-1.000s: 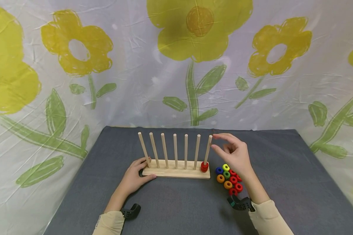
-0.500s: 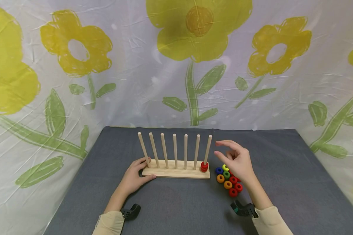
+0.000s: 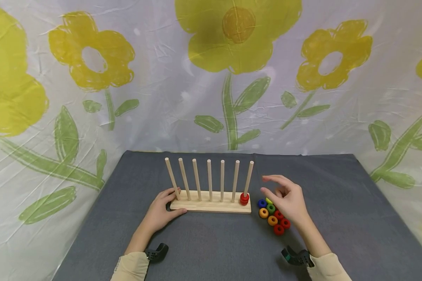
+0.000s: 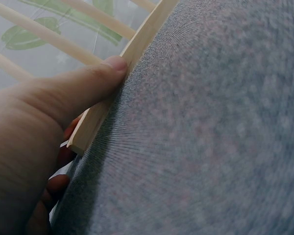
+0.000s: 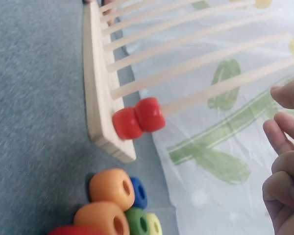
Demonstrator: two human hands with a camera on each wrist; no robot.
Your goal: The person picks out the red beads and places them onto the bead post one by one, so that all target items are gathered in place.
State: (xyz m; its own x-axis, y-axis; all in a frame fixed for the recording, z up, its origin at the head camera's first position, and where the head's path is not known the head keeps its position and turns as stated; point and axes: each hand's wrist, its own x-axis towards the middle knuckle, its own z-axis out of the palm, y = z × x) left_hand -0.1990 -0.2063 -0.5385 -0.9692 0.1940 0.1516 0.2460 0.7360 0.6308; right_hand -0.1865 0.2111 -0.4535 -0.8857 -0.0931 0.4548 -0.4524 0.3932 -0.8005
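A pale wooden peg board (image 3: 211, 207) with a row of several upright pegs lies across the middle of the table. Two red beads (image 3: 244, 200) are stacked on its rightmost peg; the right wrist view shows them one against the other at the base. My left hand (image 3: 161, 210) grips the board's left end, thumb (image 4: 100, 78) along the front edge and fingers behind it. Over the far side of a loose bead pile hovers my right hand (image 3: 287, 198), thumb and forefinger apart with nothing between them. It partly hides the yellow bead (image 3: 269, 200).
The loose beads lie right of the board: blue (image 3: 262, 203), green (image 3: 270, 208), two orange (image 5: 111, 189) and several red (image 3: 279, 229). A dark grey cloth (image 3: 211, 249) covers the table. Behind its far edge hangs a flowered curtain (image 3: 154, 97).
My right hand has drawn away from the top of the rightmost peg, moving right and down to the bead pile. The left hand and the board stay put.
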